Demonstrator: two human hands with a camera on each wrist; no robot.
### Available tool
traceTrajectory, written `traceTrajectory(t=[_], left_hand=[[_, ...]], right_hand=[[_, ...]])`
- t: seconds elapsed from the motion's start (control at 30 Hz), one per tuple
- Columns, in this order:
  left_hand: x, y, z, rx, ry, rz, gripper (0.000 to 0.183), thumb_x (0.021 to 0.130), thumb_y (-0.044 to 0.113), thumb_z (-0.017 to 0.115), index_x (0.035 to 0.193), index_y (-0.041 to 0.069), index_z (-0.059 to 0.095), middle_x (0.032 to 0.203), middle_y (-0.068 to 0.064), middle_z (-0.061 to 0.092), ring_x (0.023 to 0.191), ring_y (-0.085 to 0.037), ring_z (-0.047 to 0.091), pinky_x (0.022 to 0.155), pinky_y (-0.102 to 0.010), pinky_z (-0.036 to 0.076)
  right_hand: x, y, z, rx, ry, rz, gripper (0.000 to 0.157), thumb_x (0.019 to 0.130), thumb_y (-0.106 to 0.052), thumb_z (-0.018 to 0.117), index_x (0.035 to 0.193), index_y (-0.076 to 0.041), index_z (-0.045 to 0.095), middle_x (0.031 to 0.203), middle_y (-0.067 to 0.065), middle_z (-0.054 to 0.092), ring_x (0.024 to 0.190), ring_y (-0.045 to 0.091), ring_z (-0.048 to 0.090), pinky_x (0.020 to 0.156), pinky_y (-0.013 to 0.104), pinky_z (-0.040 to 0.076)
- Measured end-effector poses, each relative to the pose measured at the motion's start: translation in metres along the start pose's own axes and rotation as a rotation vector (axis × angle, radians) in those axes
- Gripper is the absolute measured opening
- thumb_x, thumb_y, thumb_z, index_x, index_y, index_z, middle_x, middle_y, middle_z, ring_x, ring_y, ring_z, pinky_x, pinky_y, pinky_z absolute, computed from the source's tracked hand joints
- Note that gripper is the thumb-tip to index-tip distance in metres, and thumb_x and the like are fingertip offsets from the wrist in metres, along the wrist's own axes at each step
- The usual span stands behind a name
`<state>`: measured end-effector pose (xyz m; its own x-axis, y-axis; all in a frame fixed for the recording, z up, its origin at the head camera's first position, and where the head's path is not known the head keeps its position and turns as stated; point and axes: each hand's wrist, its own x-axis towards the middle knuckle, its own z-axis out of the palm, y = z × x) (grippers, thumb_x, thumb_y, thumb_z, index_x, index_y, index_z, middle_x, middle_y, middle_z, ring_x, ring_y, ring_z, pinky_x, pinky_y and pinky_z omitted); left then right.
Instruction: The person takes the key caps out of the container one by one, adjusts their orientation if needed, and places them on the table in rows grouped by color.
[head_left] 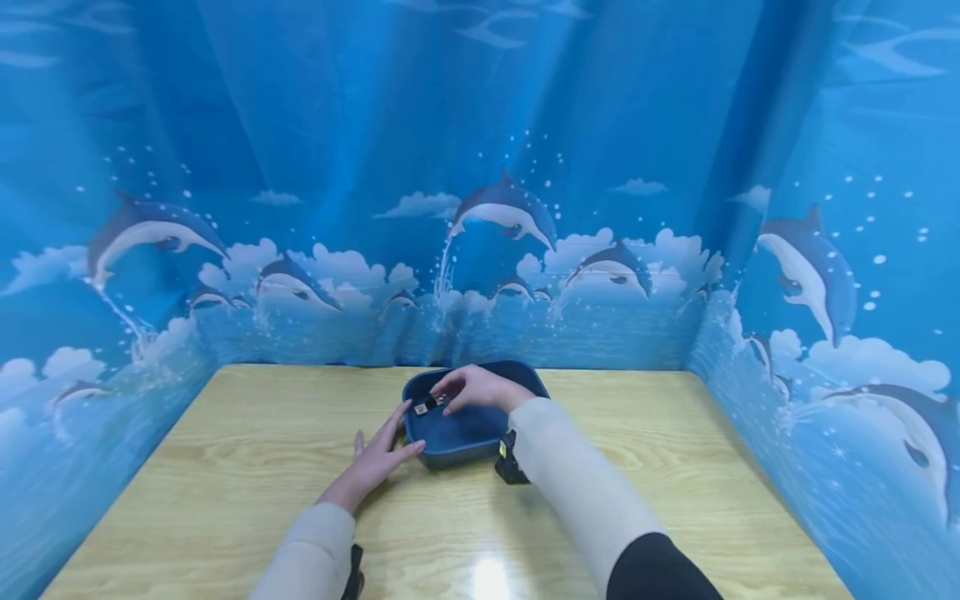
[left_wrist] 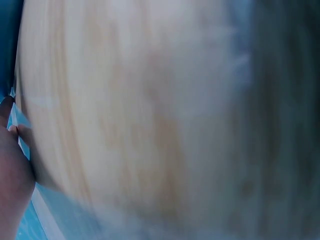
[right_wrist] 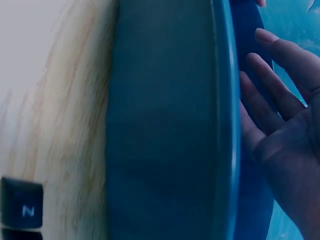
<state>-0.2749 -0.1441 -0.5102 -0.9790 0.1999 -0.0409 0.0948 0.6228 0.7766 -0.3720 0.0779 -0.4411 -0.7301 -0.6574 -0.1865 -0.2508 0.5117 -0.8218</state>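
Observation:
A dark blue basin (head_left: 457,455) with rounded corners stands toward the back of the wooden table. Inside, near its left end, lies a small black piece with a silvery end (head_left: 421,409), which looks like a USB plug. My right hand (head_left: 480,389) reaches over the basin from the right, with thumb and forefinger apart on either side of that piece's right end. Loosely bent, the other fingers show past the basin's rim (right_wrist: 227,120) in the right wrist view. My left hand (head_left: 378,458) is at the basin's left side, spread fingertips right at the rim.
The wooden table (head_left: 285,450) reaches out on both sides of the basin. A blue curtain (head_left: 360,167) printed with dolphins hangs behind the table and along its sides. Black wrist gear (head_left: 510,460) hangs below my right sleeve, close to the basin's front right.

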Motion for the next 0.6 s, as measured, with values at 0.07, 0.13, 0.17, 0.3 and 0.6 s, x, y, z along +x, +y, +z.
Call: traceTrajectory(t=[0.07, 0.13, 0.17, 0.3, 0.6], left_hand=[[0.000, 0.000, 0.000, 0.003, 0.002, 0.001, 0.083, 0.094, 0.047, 0.061, 0.158, 0.019, 0.016, 0.154, -0.019, 0.032, 0.142, -0.043, 0.022, 0.107, -0.064, -0.019], [0.000, 0.001, 0.000, 0.005, 0.001, 0.002, 0.083, 0.093, 0.048, 0.061, 0.157, 0.019, 0.016, 0.154, -0.019, 0.032, 0.142, -0.043, 0.022, 0.107, -0.065, -0.019], [0.000, 0.001, 0.000, 0.006, 0.000, 0.000, 0.083, 0.093, 0.048, 0.061, 0.157, 0.019, 0.016, 0.154, -0.019, 0.031, 0.142, -0.043, 0.022, 0.107, -0.065, -0.018], [-0.001, 0.001, 0.000, -0.001, -0.004, -0.001, 0.082, 0.094, 0.046, 0.061, 0.157, 0.020, 0.017, 0.154, -0.019, 0.031, 0.142, -0.043, 0.022, 0.107, -0.065, -0.018], [-0.003, 0.001, 0.001, -0.015, 0.005, 0.001, 0.081, 0.094, 0.045, 0.062, 0.157, 0.021, 0.018, 0.155, -0.020, 0.030, 0.142, -0.044, 0.022, 0.107, -0.066, -0.018]], right_hand=[[0.003, 0.000, 0.001, -0.010, 0.003, 0.013, 0.038, 0.088, -0.005, 0.072, 0.125, -0.012, 0.066, 0.123, 0.005, 0.065, 0.111, 0.020, 0.062, 0.097, 0.035, 0.048], [0.005, 0.001, 0.001, -0.018, 0.002, 0.029, 0.039, 0.088, -0.005, 0.072, 0.126, -0.014, 0.066, 0.124, 0.005, 0.065, 0.111, 0.020, 0.062, 0.100, 0.038, 0.046], [0.006, 0.001, 0.001, -0.017, 0.002, 0.036, 0.039, 0.088, -0.006, 0.072, 0.126, -0.015, 0.066, 0.125, 0.005, 0.065, 0.112, 0.020, 0.062, 0.102, 0.039, 0.045], [0.009, 0.001, 0.003, -0.023, -0.012, 0.061, 0.040, 0.088, -0.007, 0.072, 0.127, -0.016, 0.066, 0.127, 0.006, 0.063, 0.115, 0.023, 0.060, 0.104, 0.042, 0.043], [0.017, 0.000, 0.006, -0.076, -0.068, 0.089, 0.045, 0.086, -0.004, 0.074, 0.129, -0.011, 0.064, 0.121, 0.008, 0.063, 0.103, 0.017, 0.060, 0.085, 0.030, 0.053]])
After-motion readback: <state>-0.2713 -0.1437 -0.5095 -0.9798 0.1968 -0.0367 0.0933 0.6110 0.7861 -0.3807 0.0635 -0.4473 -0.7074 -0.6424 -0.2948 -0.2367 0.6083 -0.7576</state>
